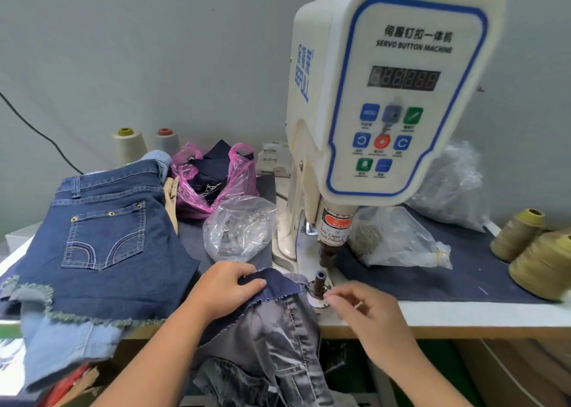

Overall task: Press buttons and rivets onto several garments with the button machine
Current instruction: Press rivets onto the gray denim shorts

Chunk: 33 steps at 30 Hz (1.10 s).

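Observation:
The white servo button machine [386,97] stands at the middle right, its punch [327,256] hanging above the lower die [319,281]. My left hand [225,286] grips a dark blue denim piece [278,284] just left of the die. My right hand [361,307] sits right of the die, fingertips pinched close together near its base; whatever it pinches is too small to make out. A grey washed denim garment [278,345] hangs over the table's front edge under both hands.
Blue denim shorts [102,240] lie stacked at the left. A clear bag of metal parts [238,230] and a pink bag [213,181] sit behind my left hand. More clear bags [401,243] and olive thread cones [537,252] stand at the right.

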Each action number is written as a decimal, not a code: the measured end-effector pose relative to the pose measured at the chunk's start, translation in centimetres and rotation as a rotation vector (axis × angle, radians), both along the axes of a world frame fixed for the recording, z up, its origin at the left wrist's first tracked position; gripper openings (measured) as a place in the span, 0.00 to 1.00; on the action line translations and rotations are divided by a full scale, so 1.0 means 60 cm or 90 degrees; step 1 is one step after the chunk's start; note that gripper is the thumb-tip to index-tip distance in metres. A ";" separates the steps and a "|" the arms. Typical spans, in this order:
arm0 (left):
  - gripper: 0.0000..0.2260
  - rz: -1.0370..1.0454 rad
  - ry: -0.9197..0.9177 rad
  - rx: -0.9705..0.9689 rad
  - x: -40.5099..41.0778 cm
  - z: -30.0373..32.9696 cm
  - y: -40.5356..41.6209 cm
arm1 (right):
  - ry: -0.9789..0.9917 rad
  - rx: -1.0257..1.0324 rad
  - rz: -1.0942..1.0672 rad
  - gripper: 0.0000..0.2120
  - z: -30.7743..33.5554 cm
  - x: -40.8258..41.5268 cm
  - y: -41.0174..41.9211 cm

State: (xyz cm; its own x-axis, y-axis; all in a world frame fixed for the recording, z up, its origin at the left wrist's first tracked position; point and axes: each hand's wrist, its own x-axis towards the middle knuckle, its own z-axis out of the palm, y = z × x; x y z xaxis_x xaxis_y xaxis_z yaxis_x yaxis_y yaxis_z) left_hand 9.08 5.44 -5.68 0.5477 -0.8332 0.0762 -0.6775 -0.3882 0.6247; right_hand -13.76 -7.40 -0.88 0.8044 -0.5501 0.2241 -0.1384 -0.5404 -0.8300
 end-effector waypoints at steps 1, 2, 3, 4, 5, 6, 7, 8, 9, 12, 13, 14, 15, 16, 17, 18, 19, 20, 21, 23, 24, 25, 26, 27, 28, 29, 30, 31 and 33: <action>0.17 0.001 0.001 -0.001 -0.001 0.001 0.000 | -0.015 -0.008 -0.009 0.10 0.001 0.004 -0.010; 0.16 0.002 0.000 0.000 -0.002 0.002 0.000 | -0.028 -0.016 -0.016 0.11 0.000 0.011 -0.018; 0.16 0.002 -0.001 0.000 -0.003 0.002 0.000 | -0.038 -0.027 -0.020 0.12 0.000 0.018 -0.024; 0.16 0.001 0.000 0.002 -0.004 0.003 0.000 | -0.048 -0.041 -0.022 0.10 -0.001 0.026 -0.027; 0.16 0.000 0.000 0.003 -0.004 0.003 0.001 | -0.055 -0.060 -0.025 0.08 -0.004 0.034 -0.031; 0.16 0.001 -0.001 0.005 -0.004 0.004 0.001 | -0.059 -0.084 -0.028 0.05 -0.007 0.040 -0.035; 0.16 0.001 -0.004 0.004 -0.005 0.004 0.001 | -0.056 -0.112 -0.035 0.04 -0.010 0.044 -0.039; 0.16 0.003 -0.005 0.003 -0.005 0.005 0.001 | -0.050 -0.142 -0.043 0.03 -0.011 0.047 -0.042; 0.16 0.005 -0.002 0.002 -0.005 0.005 0.000 | -0.042 -0.172 -0.048 0.03 -0.011 0.049 -0.045; 0.15 0.007 0.004 0.004 -0.005 0.007 -0.001 | -0.030 -0.255 -0.049 0.03 -0.007 0.051 -0.048; 0.15 0.007 0.007 0.003 -0.005 0.007 -0.001 | -0.025 -0.284 -0.045 0.04 -0.004 0.052 -0.047; 0.15 0.007 0.007 0.001 -0.005 0.007 0.000 | -0.017 -0.305 -0.041 0.04 -0.003 0.053 -0.046; 0.15 0.005 0.006 -0.003 -0.006 0.007 0.001 | -0.008 -0.312 -0.036 0.05 -0.001 0.054 -0.045; 0.16 0.004 0.005 -0.006 -0.006 0.007 0.001 | 0.002 -0.311 -0.032 0.05 -0.001 0.054 -0.045; 0.16 0.004 0.004 -0.008 -0.006 0.007 0.002 | 0.008 -0.312 -0.029 0.05 -0.001 0.054 -0.046; 0.16 0.003 0.003 -0.009 -0.006 0.007 0.001 | 0.011 -0.319 -0.029 0.05 -0.002 0.054 -0.047; 0.16 0.003 0.002 -0.008 -0.006 0.007 0.001 | 0.016 -0.331 -0.028 0.05 -0.002 0.053 -0.048; 0.16 0.002 0.001 -0.008 -0.006 0.008 0.001 | 0.020 -0.342 -0.027 0.05 -0.003 0.052 -0.048; 0.16 0.002 0.001 -0.008 -0.006 0.007 0.001 | 0.023 -0.351 -0.025 0.05 -0.004 0.052 -0.049; 0.16 0.002 0.002 -0.010 -0.006 0.007 0.000 | 0.022 -0.367 -0.024 0.05 -0.006 0.051 -0.050; 0.16 0.001 0.004 -0.011 -0.006 0.006 0.000 | 0.015 -0.371 -0.025 0.05 -0.007 0.051 -0.051; 0.16 0.000 0.005 -0.013 -0.006 0.006 0.000 | 0.004 -0.362 -0.028 0.04 -0.009 0.050 -0.051; 0.16 -0.001 0.005 -0.015 -0.006 0.006 0.000 | -0.011 -0.339 -0.029 0.04 -0.011 0.049 -0.050; 0.15 -0.002 0.005 -0.016 -0.006 0.006 0.001 | -0.027 -0.306 -0.030 0.04 -0.014 0.048 -0.050; 0.15 -0.003 0.005 -0.016 -0.005 0.006 0.001 | -0.040 -0.270 -0.030 0.05 -0.018 0.047 -0.049; 0.15 -0.004 0.007 -0.015 -0.004 0.005 0.001 | -0.054 -0.231 -0.034 0.05 -0.022 0.047 -0.049; 0.14 -0.005 0.009 -0.016 -0.003 0.005 0.001 | -0.069 -0.196 -0.038 0.06 -0.025 0.046 -0.047; 0.14 -0.007 0.010 -0.015 -0.003 0.005 0.002 | -0.083 -0.164 -0.043 0.07 -0.027 0.044 -0.045; 0.14 -0.012 0.012 -0.010 -0.004 0.006 0.001 | -0.106 -0.118 -0.061 0.09 -0.028 0.038 -0.038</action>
State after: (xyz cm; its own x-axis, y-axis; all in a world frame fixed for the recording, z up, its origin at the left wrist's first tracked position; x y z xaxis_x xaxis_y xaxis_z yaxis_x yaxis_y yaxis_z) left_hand 8.82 5.51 -5.34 0.5337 -0.8421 0.0784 -0.6721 -0.3660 0.6437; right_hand -11.45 -9.67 -2.56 0.6946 -0.5590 0.4528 -0.0657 -0.6762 -0.7338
